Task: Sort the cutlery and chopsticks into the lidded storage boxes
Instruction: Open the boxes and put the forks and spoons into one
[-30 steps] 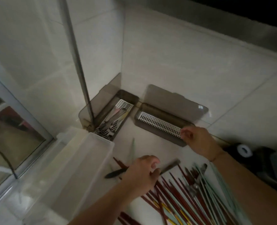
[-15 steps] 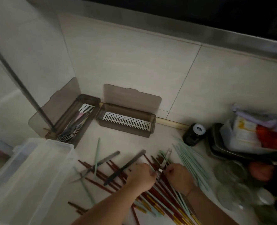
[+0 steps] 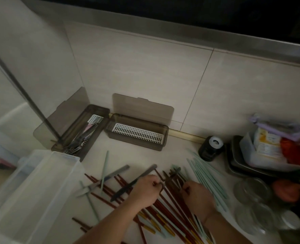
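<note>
Since the earlier frame my right hand (image 3: 197,198) has come off the far box and dropped back to the heap, and the view has swung right with it; my left hand (image 3: 144,192) has stayed low over the pile.

Both hands now rest knuckles-up on the loose heap of dark red lacquered chopsticks (image 3: 170,199) on the pale surface (image 3: 142,157). The fingers of both are curled down into the sticks. The left fingers (image 3: 154,184) appear to pinch one or two red sticks at their far ends. I cannot tell what the right fingers hold; they are tucked under the palm.

The relation that matters: the red sticks run lengthwise from near-right to far-left, passing directly under both sets of fingers. The empty smoked-plastic storage box with the white slotted tray (image 3: 137,133), lid (image 3: 142,107) raised against the wall, lies beyond the fingers and slightly left, its long axis nearly crosswise to the sticks. My judgement is that a bundle needs turning before it drops in. The left hand is a little nearer that box.

The second smoked box holding metal forks (image 3: 81,133) sits further left of the fingers. Pale green chopsticks (image 3: 207,175) fan out just right of the right hand. A dark-handled knife (image 3: 133,182) lies just left of the left fingers.
</note>
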Available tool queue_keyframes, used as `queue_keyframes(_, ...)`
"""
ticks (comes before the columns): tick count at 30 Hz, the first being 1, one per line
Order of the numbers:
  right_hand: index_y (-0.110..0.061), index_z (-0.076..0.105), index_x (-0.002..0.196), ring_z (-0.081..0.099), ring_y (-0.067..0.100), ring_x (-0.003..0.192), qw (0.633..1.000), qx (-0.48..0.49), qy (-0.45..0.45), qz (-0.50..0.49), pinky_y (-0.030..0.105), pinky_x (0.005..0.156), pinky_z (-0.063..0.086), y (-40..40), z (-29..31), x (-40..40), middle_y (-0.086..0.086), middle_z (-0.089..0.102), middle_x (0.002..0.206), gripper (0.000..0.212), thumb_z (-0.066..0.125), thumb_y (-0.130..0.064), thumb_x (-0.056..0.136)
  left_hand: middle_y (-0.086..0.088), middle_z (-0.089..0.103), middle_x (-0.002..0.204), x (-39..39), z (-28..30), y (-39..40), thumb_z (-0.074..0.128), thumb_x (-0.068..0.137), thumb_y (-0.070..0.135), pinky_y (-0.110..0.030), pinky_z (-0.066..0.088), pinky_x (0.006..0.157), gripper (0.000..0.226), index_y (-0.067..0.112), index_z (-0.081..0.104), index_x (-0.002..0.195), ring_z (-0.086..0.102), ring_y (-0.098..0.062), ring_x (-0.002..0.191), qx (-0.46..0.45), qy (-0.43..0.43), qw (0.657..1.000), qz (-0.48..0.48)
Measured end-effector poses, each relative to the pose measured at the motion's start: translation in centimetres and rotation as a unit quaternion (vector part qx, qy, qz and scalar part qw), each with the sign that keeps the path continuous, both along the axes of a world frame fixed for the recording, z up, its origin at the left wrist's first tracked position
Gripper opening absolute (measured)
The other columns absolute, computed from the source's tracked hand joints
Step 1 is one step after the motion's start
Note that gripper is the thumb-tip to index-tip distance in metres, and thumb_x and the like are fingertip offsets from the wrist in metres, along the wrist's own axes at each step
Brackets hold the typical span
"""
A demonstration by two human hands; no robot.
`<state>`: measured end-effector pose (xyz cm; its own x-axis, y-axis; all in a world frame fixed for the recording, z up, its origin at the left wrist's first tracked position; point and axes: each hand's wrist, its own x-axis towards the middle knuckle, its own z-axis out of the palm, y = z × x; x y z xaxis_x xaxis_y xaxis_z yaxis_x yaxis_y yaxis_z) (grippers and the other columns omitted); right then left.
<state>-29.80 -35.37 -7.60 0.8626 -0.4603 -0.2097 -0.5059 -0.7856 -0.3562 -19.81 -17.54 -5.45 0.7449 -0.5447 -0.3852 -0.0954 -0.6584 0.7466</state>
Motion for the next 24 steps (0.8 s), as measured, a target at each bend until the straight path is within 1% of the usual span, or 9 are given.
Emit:
queue_keyframes(2,-0.035,0.06,0.09,0.055,0.003,0.071,0.998,-0.025,-0.053,0.037,0.024,0.063,0.051,0.1,0.4,0.3,-0.013,0.065,0.087,0.007,0.054,-0.036,0.089,0.007,0.061,0.069,0.4,0.9,1.8,0.055,0.094,0.028,-0.011,0.041,0.047,0.027,0.031,0.061,0.067,0.052,0.006,0.051,-0.014,-0.013,1.0,0.017)
queue_keyframes(4,-0.034,0.062,0.104,0.053,0.005,0.086,0.982,-0.076,-0.134,0.113,0.022,0.071,0.048,0.5,1.3,1.3,-0.014,0.062,0.101,0.017,0.05,-0.035,0.092,0.007,0.063,0.068,0.5,1.9,3.6,0.055,0.093,0.029,-0.011,0.04,0.047,0.026,0.034,0.06,0.069,0.054,0.004,0.052,-0.012,-0.049,0.999,0.017)
queue_keyframes(7,-0.035,0.06,0.112,0.049,0.012,0.103,0.92,-0.158,-0.217,0.286,0.027,0.085,0.041,2.4,3.9,4.2,-0.015,0.058,0.113,0.03,0.043,-0.041,0.089,0.007,0.06,0.062,0.6,3.5,6.1,0.053,0.093,0.032,-0.016,0.04,0.045,0.021,0.03,0.057,0.072,0.053,-0.002,0.05,0.011,-0.137,0.991,-0.004)
queue_keyframes(11,-0.034,0.065,0.105,0.057,0.011,0.096,0.863,-0.156,-0.222,0.426,0.028,0.086,0.034,5.9,6.3,8.6,-0.018,0.066,0.1,0.025,0.046,-0.039,0.09,0.004,0.06,0.07,1.4,5.2,9.2,0.048,0.088,0.032,-0.027,0.044,0.055,0.014,0.022,0.054,0.082,0.056,-0.011,0.061,0.036,-0.26,0.965,0.016)
queue_keyframes(13,-0.032,0.065,0.108,0.059,0.011,0.092,0.853,-0.137,-0.223,0.452,0.028,0.084,0.036,7.7,6.7,10.4,-0.016,0.066,0.096,0.024,0.05,-0.034,0.089,0.002,0.061,0.075,2.1,5.6,10.9,0.044,0.087,0.032,-0.03,0.044,0.059,0.014,0.022,0.054,0.085,0.057,-0.016,0.067,0.021,-0.29,0.956,0.043)
queue_keyframes(16,-0.026,0.052,0.126,0.054,0.009,0.091,0.847,-0.063,-0.219,0.481,0.027,0.083,0.04,10.4,7.6,13.3,-0.012,0.061,0.097,0.032,0.046,-0.032,0.095,0.003,0.058,0.071,3.2,5.9,13.7,0.046,0.088,0.033,-0.034,0.045,0.06,0.015,0.021,0.054,0.083,0.055,-0.016,0.066,-0.008,-0.296,0.95,0.1)
queue_keyframes(19,-0.028,0.053,0.113,0.051,0.006,0.089,0.819,-0.04,-0.202,0.536,0.026,0.082,0.041,12.7,8.7,17.5,-0.011,0.058,0.096,0.023,0.037,-0.038,0.1,0.006,0.058,0.062,4.3,6.1,16.5,0.055,0.092,0.036,-0.029,0.045,0.057,0.009,0.027,0.054,0.089,0.054,-0.01,0.057,-0.053,-0.263,0.945,0.185)
queue_keyframes(22,-0.024,0.058,0.097,0.054,0.014,0.085,0.851,-0.031,-0.207,0.482,0.035,0.076,0.044,14.1,9.7,23.3,-0.007,0.06,0.091,0.013,0.047,-0.031,0.097,0.006,0.065,0.066,4.4,6.1,18.3,0.047,0.09,0.054,-0.014,0.046,0.058,0.022,0.048,0.036,0.109,0.06,0.0,0.063,-0.069,-0.193,0.948,0.243)
queue_keyframes(24,-0.018,0.06,0.089,0.055,0.023,0.082,0.877,-0.045,-0.207,0.432,0.039,0.072,0.044,15.2,9.8,27.3,-0.001,0.062,0.086,0.008,0.053,-0.021,0.092,0.008,0.064,0.065,3.9,5.5,18.8,0.048,0.089,0.051,-0.01,0.042,0.058,0.022,0.042,0.042,0.108,0.06,-0.001,0.063,-0.071,-0.175,0.955,0.23)
